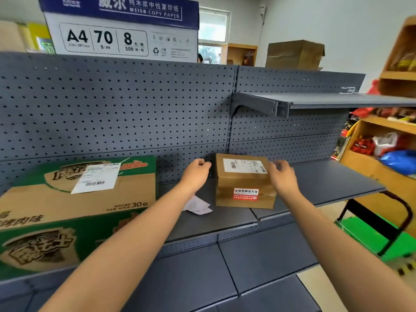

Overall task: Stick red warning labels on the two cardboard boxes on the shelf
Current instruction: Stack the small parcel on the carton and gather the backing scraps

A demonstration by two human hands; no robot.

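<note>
both forearms reach over the lower shelves toward the small box (243, 183) standing on the grey shelf (326, 183). left hand (198, 174) hangs just beside the box's left edge, fingers loosely curled, holding nothing. right hand (282, 176) is at the box's top right corner, fingers bent; i cannot tell whether they grip it. a red label (245, 194) is stuck on the box's front face. white paper scrap (198, 206) lies on the shelf beneath the left wrist. the big box (78, 199), green and brown, sits well to the left, showing no red label.
</note>
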